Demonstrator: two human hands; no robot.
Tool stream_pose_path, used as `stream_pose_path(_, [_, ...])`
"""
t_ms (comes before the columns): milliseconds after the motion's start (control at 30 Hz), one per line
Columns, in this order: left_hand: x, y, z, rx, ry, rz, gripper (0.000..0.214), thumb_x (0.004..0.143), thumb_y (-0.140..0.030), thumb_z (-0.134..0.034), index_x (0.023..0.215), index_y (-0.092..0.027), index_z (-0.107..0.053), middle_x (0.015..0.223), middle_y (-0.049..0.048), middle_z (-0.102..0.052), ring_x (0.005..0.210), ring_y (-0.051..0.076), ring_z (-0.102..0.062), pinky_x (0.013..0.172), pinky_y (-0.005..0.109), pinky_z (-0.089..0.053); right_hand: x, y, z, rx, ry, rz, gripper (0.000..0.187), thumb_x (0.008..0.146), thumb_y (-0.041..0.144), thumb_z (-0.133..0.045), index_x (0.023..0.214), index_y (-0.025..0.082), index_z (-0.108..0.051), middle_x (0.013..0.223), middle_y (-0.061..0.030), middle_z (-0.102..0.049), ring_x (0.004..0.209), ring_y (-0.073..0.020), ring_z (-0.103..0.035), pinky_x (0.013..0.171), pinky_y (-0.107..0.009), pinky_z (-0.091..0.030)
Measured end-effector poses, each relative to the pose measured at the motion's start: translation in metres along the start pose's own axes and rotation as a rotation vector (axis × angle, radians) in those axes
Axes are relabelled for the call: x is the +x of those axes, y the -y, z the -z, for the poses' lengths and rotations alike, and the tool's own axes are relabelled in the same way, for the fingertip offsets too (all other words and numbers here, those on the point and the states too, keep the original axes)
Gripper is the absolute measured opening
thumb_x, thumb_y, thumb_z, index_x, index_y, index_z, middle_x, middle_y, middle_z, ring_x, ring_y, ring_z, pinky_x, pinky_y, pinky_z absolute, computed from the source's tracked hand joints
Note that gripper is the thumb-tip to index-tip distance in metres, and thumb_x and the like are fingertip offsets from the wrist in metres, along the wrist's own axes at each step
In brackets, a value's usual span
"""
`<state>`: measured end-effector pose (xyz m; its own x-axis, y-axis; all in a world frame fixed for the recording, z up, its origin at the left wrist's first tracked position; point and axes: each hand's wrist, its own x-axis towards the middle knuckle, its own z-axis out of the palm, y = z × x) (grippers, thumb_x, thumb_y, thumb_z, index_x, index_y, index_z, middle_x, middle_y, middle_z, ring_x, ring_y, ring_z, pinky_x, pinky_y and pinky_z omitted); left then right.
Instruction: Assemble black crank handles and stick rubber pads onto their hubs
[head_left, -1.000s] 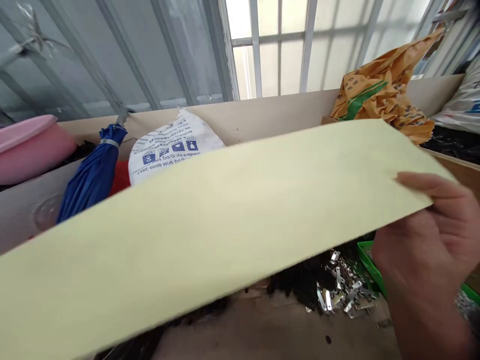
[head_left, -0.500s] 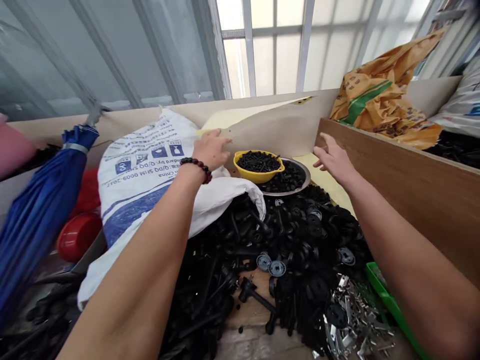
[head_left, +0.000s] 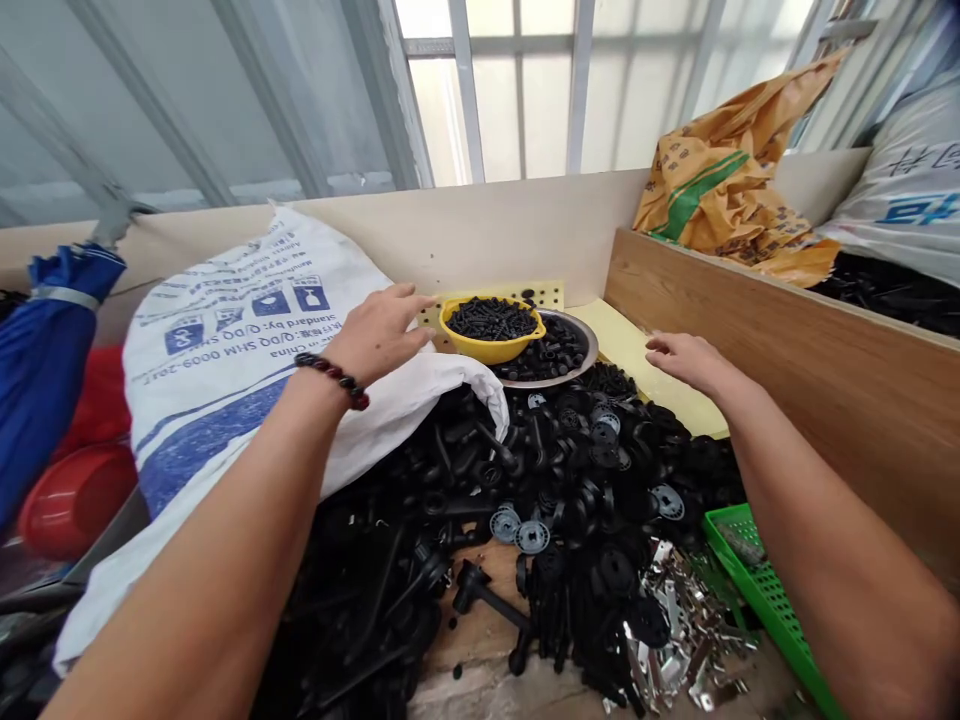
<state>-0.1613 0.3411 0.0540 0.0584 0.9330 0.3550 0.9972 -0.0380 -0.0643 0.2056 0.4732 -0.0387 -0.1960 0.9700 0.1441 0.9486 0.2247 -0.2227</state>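
Note:
My left hand (head_left: 386, 335) is held over the white woven sack (head_left: 247, 330), just left of the yellow bowl (head_left: 491, 348). Its fingers are stretched out, with nothing in them. My right hand (head_left: 690, 362) hovers in front of the wooden divider (head_left: 750, 340), above a yellow sheet (head_left: 630, 345); it is empty too, fingers extended. The yellow bowl is filled with small black pieces and rests on a metal basin (head_left: 589, 360) of black parts. Behind the bowl a yellow strip with holes (head_left: 555, 293) shows against the back board.
Black plastic parts (head_left: 517, 450) are heaped across the worktop. Metal clips (head_left: 682, 630) lie near a green basket (head_left: 772, 590) at front right. An orange sack (head_left: 720, 210) sits beyond the divider. A blue umbrella (head_left: 56, 350) and a red bowl (head_left: 79, 500) are at left.
The yellow sheet that slanted up across the back board is down low behind the bowl. Both hands have drawn back a little, and the view has shifted right.

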Motion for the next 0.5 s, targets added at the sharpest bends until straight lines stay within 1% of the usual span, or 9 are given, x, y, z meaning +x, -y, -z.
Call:
stream_pose_path(100, [-0.034,-0.022,0.015,-0.022,-0.066,-0.201,0.044,0.089,-0.031,-0.043,0.126,-0.01,-0.053,0.138,0.0148,-0.046,0.126,0.028,-0.044,0.105,0.042,-0.035,-0.007,-0.026,-0.013,-0.118,0.131,-0.063,0.029,0.09,0.032,-0.055,0.114,0.015,-0.058,0.112,-0.0089,-0.062,0.099,-0.0213,-0.06,0.086,-0.042,-0.048])
stream_pose_path(167, [-0.061,-0.038,0.024,-0.046,-0.1,-0.335,0.041,0.091,-0.032,-0.04,0.126,-0.013,-0.053,0.138,0.0125,-0.046,0.125,0.027,-0.044,0.106,0.042,-0.035,-0.015,-0.042,-0.02,-0.178,0.207,-0.081,0.029,0.09,0.032,-0.056,0.115,0.016,-0.057,0.116,-0.0082,-0.059,0.1,-0.0206,-0.059,0.087,-0.043,-0.049])
stream_pose_path(267, [-0.103,-0.059,0.026,-0.067,-0.139,-0.505,0.037,0.093,-0.028,-0.039,0.126,-0.019,-0.052,0.138,0.0085,-0.047,0.124,0.024,-0.045,0.104,0.041,-0.038,-0.028,-0.057,-0.027,-0.244,0.272,-0.1,0.03,0.091,0.031,-0.056,0.117,0.017,-0.056,0.12,-0.0085,-0.056,0.103,-0.0214,-0.058,0.087,-0.043,-0.05])
stream_pose_path(333, [-0.128,-0.069,0.018,-0.043,-0.149,-0.603,0.038,0.091,-0.022,-0.042,0.128,-0.021,-0.05,0.139,0.0066,-0.047,0.124,0.024,-0.046,0.103,0.04,-0.039,-0.036,-0.061,-0.031,-0.276,0.286,-0.115,0.031,0.091,0.031,-0.055,0.118,0.017,-0.055,0.122,-0.0088,-0.055,0.104,-0.0218,-0.058,0.087,-0.043,-0.05])
stream_pose_path(433, [-0.16,-0.076,-0.007,0.008,-0.098,-0.702,0.048,0.086,-0.015,-0.046,0.133,-0.025,-0.046,0.141,0.0054,-0.046,0.123,0.023,-0.049,0.1,0.036,-0.042,-0.041,-0.061,-0.036,-0.303,0.303,-0.118,0.031,0.091,0.031,-0.055,0.118,0.017,-0.055,0.123,-0.0089,-0.055,0.105,-0.022,-0.057,0.088,-0.043,-0.049])
stream_pose_path(500, [-0.18,-0.08,-0.026,-0.035,-0.158,-0.779,0.044,0.086,-0.017,-0.046,0.13,-0.025,-0.05,0.137,0.0057,-0.051,0.118,0.023,-0.054,0.096,0.033,-0.046,-0.043,-0.059,-0.036,-0.305,0.32,-0.103,0.03,0.091,0.031,-0.055,0.118,0.017,-0.055,0.123,-0.0089,-0.055,0.105,-0.0221,-0.057,0.088,-0.044,-0.049])
